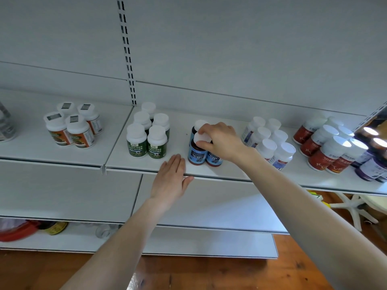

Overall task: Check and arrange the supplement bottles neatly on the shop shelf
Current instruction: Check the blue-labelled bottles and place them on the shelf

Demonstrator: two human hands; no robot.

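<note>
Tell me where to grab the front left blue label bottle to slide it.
Grip the front left blue-label bottle by its white cap, from above: it stands upright, with one twin close on its right and another behind, so the top is freest. The right hand pinches that cap.

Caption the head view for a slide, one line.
Right hand grips the white cap of a blue-label bottle on the shelf; left hand lies flat at the shelf's front edge.

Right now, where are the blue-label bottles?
Head view: the blue-label bottles stand near the front edge of the shelf, between the green-label bottles to their left and the white bottles to their right, under the right hand.
</note>
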